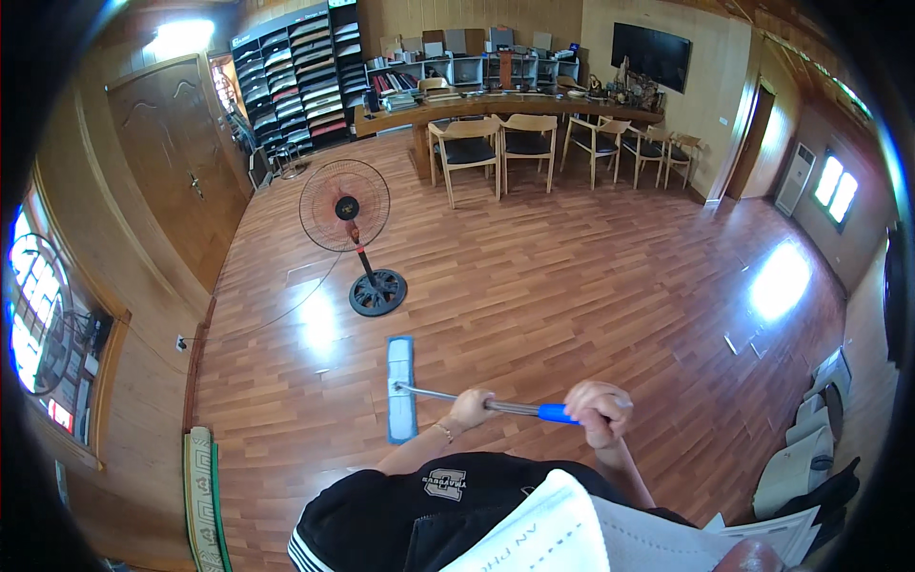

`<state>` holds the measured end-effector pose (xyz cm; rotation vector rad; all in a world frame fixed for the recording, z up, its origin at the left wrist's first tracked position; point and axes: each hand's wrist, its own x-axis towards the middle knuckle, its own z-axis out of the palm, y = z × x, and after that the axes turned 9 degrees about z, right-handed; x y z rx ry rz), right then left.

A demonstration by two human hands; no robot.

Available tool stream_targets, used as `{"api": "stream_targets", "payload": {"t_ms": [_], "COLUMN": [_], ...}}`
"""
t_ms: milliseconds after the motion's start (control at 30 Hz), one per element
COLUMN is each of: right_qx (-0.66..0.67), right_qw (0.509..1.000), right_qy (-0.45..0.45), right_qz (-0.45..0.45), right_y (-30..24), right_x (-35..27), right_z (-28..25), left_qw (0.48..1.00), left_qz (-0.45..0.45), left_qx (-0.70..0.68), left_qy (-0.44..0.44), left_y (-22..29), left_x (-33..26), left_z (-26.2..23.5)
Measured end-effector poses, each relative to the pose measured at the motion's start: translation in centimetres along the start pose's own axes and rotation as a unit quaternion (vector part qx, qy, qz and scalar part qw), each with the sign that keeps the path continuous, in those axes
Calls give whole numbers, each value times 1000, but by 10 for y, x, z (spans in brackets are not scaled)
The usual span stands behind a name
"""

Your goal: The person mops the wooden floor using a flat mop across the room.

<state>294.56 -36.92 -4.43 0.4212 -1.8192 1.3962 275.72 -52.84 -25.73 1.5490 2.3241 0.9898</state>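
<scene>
A flat mop's handle point(515, 408) runs across in front of me, part bare metal, with a blue grip point(556, 413) toward its right end. My left hand point(471, 408) is closed round the metal pole near its middle. Around the end of the blue grip, my right hand point(600, 412) is wrapped. The mop head point(401, 419), a long light-blue pad with a darker rim, lies flat on the wooden floor ahead and to the left. The pole joins the pad at its middle.
A standing fan point(378, 292) stands beyond the mop head, its cord point(286, 310) running left to a wall socket point(181, 342). Chairs point(528, 143) line a curved desk point(429, 112) at the back. A rolled mat point(202, 496) lies along the left wall; pale seats point(793, 467) stand at right.
</scene>
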Motion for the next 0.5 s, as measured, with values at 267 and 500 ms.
{"api": "stream_targets", "payload": {"t_ms": [267,500], "right_qx": [275,262], "right_qw": [895,821], "right_qy": [-320,-448], "right_qz": [148,236], "right_y": [62,92], "right_x": [4,-41], "right_z": [132,250], "left_qw": [980,953], "left_qz": [-153,-223], "left_qx": [53,118], "left_qy": [115,168], "left_y": [-124,-205], "left_x": [-141,-297], "left_z": [-55,-75]}}
